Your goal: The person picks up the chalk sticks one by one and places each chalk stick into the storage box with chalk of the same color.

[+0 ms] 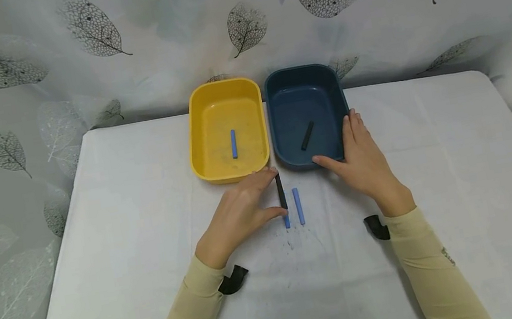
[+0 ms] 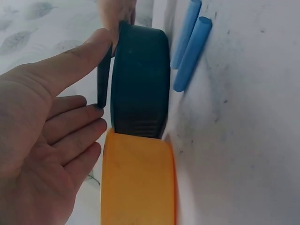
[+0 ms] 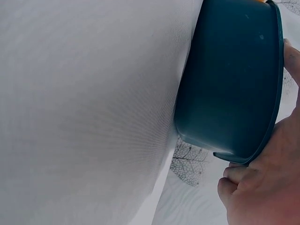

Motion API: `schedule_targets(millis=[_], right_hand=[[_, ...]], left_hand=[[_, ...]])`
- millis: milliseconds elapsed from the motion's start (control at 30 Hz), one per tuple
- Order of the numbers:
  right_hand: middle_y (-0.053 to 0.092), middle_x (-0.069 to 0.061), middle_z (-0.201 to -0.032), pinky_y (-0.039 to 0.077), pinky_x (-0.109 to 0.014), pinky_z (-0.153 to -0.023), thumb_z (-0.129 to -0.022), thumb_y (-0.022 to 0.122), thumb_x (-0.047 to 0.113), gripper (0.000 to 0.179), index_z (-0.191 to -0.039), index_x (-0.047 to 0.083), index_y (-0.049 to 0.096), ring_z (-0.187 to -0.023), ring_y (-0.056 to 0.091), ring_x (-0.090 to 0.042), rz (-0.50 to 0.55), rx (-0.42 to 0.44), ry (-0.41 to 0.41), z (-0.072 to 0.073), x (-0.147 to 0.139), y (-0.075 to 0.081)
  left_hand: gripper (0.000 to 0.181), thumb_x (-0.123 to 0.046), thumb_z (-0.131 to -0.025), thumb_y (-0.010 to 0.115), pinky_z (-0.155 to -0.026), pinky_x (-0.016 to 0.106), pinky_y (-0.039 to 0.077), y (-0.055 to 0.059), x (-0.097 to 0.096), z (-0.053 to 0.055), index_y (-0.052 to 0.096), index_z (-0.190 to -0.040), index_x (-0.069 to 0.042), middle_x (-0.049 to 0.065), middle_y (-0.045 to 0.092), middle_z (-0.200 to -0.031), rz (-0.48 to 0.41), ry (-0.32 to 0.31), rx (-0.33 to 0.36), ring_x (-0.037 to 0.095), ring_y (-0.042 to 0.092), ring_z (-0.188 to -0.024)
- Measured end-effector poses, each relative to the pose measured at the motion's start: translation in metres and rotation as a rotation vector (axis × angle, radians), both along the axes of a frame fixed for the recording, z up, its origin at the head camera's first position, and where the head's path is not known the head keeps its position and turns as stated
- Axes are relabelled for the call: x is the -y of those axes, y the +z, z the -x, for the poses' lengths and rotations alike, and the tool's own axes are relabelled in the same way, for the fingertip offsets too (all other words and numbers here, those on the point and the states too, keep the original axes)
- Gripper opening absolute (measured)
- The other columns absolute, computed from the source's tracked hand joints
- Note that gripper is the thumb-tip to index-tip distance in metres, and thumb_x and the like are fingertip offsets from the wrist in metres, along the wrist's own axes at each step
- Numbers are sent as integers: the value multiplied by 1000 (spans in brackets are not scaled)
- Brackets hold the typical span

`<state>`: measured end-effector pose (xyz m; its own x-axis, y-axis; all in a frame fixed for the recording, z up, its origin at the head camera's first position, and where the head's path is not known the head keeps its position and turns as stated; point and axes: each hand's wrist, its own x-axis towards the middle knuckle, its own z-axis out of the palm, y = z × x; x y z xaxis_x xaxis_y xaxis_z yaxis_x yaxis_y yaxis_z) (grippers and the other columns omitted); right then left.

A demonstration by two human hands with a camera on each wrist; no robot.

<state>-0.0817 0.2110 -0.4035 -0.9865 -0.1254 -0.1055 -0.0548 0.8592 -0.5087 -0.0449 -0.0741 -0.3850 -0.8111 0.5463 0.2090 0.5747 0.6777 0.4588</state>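
In the head view my left hand (image 1: 243, 206) pinches a black chalk stick (image 1: 281, 192) end to end between thumb and fingertips. The stick (image 2: 103, 79) stands out against the teal-blue bin in the left wrist view. Below it, two blue chalk sticks (image 1: 298, 206) lie side by side on the white table, one partly covered by the black stick. My right hand (image 1: 369, 166) rests at the near right corner of the dark blue bin (image 1: 287, 161), fingers along its side rim and thumb at its front rim. Inside that bin lies another black chalk stick (image 1: 307, 135).
A yellow bin (image 1: 204, 171) with one blue chalk stick (image 1: 233, 144) in it stands left of the blue bin. Dark crumbs speckle the white tabletop (image 1: 294, 266) in front. A leaf-patterned curtain (image 1: 165, 39) hangs behind the table's back edge.
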Motion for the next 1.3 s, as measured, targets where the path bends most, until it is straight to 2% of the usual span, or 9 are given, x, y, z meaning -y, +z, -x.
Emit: schedule_targets(millis=[233,433,567,700,767,900,1000,1200,1300], right_hand=[[-17,-20,-169,6,-59,-128,-94,51,73,117,-159,-6,-6,-159,-10,-38,-1,-5,-1,0,-1,0],[-17,-20,-169,7,-60,-127,-94,51,73,117,-159,-6,-5,-159,-9,-39,-1,-12,5,1,-1,0],[-16,-20,-169,8,-60,-127,-94,52,72,117,-159,-6,-5,-159,-8,-39,0,-16,11,2,-1,0],[-15,-22,-169,8,-61,-127,-94,52,72,116,-159,-7,-4,-158,-7,-41,4,-18,13,1,-1,0],[-15,-22,-169,9,-61,-127,-94,52,72,116,-159,-7,-3,-158,-7,-41,6,-17,12,0,-1,0],[-15,-22,-169,9,-61,-126,-94,53,71,117,-159,-8,-3,-158,-7,-41,11,-16,9,1,0,0],[-15,-22,-169,9,-61,-126,-94,54,71,117,-159,-7,-3,-158,-8,-40,10,-15,5,1,0,0],[-15,-21,-169,9,-61,-127,-94,54,71,117,-159,-7,-4,-159,-8,-39,7,-16,3,1,-1,-1],[-15,-21,-169,9,-61,-127,-94,54,71,117,-159,-6,-4,-159,-8,-39,6,-17,3,1,-1,-1]], left_hand=[[77,-34,-78,90,-109,35,50,4,-11,15,59,-141,-4,10,64,-141,-54,18,52,23,62,-130],[78,-37,-80,87,-109,36,50,6,-21,29,57,-143,-3,11,63,-143,-82,68,104,24,62,-131],[79,-39,-81,86,-106,35,53,7,-29,42,56,-145,-4,11,63,-143,-79,105,138,23,65,-126],[78,-40,-83,84,-105,36,53,8,-35,53,55,-145,-3,12,62,-144,-61,110,163,24,65,-125],[78,-41,-83,84,-103,35,54,8,-37,57,55,-146,-3,13,63,-143,-51,115,172,23,68,-118],[78,-40,-84,84,-81,29,58,9,-38,65,55,-146,-2,11,74,-114,-53,121,184,18,65,-86],[78,-40,-84,83,-67,26,51,10,-39,69,54,-146,-2,6,69,-91,-49,118,187,15,58,-73],[78,-39,-84,84,-66,26,48,11,-41,74,53,-147,-3,5,67,-89,-22,124,194,15,55,-70],[79,-39,-84,84,-72,28,52,14,-42,76,53,-147,-3,7,71,-101,6,132,204,16,57,-74]])
